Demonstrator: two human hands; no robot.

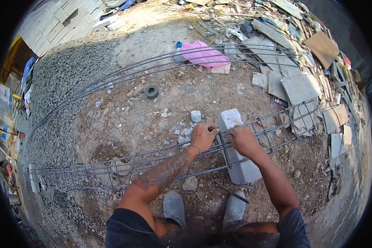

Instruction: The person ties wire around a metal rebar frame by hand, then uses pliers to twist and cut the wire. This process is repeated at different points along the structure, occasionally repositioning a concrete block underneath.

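Note:
A long steel rebar cage point(153, 157) with square stirrups lies across the view, propped on a pale concrete block point(244, 171). My left hand point(204, 136) is at the cage's far bar beside the block, thumb and fingers pinched together. Just right of it, my right hand point(243, 139) is also closed, its fingertips at the same bar near a stirrup. Whatever is between the fingers is too small to make out. Below the cage, a dark thin tool or rod point(237, 196) lies by my right shoe.
Several loose long rebars point(153, 62) curve across the far ground. A dark ring-shaped roll point(151, 91) lies on the dirt, with a pink plastic bag point(204, 53) beyond. Gravel point(58, 95) is heaped at left; broken boards point(299, 89) and debris cover the right.

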